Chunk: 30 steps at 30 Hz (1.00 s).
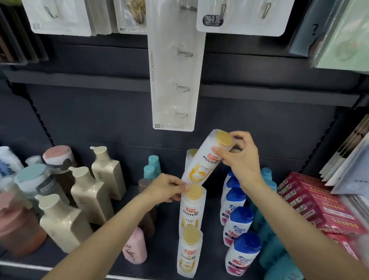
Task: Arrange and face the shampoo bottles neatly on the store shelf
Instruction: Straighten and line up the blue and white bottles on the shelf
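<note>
- Dark shelf [163,265], white strip along front edge; stock stands in rows running front to back.
- Beige pump bottles [62,221], row toward left end of shelf.
- Red boxes [315,206] stacked at right end.
- Blue-capped white bottles [238,222], row right of centre.
- Two Pantene bottles [190,230] upright mid-shelf, front one near the front edge.
- Lifted Pantene bottle [203,162], tilted, yellow cap up-right, off the shelf above the row's rear.
- Right hand [241,158] grasps it near the cap.
- Left hand [166,188] pinches the rear upright bottle's cap; lifted bottle's base just beside its fingertips.
</note>
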Each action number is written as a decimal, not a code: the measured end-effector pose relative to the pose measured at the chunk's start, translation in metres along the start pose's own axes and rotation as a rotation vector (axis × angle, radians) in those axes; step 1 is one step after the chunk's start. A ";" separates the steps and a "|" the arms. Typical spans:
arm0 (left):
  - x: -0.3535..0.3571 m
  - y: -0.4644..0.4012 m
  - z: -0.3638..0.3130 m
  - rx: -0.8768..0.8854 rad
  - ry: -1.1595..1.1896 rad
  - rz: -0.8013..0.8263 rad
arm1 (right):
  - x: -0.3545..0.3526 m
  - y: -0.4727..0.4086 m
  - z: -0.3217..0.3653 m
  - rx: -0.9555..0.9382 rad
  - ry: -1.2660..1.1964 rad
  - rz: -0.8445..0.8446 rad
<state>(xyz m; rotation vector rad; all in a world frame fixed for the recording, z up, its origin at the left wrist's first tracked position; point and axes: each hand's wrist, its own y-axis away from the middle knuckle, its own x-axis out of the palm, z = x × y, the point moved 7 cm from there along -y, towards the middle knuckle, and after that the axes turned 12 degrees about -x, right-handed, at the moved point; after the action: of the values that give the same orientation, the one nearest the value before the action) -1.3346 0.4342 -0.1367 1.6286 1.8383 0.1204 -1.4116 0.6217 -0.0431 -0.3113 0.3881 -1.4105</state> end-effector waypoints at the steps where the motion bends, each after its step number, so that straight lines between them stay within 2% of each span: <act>1: 0.001 -0.002 0.002 -0.008 0.022 0.019 | 0.005 -0.001 -0.006 0.003 0.065 0.036; 10: 0.002 -0.014 0.011 -0.018 0.076 0.039 | 0.047 -0.006 -0.057 0.020 0.397 0.303; 17: 0.003 -0.016 0.014 -0.022 0.105 0.033 | 0.059 -0.004 -0.078 0.067 0.528 0.387; 24: 0.004 -0.014 0.014 -0.014 0.097 0.039 | 0.061 0.006 -0.077 0.094 0.520 0.458; 30: 0.005 -0.013 0.013 -0.011 0.105 0.036 | 0.059 0.009 -0.081 0.146 0.432 0.452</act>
<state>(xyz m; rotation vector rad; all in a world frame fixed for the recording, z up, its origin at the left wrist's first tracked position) -1.3388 0.4312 -0.1549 1.6766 1.8831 0.2354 -1.4327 0.5656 -0.1245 0.2003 0.6589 -1.0435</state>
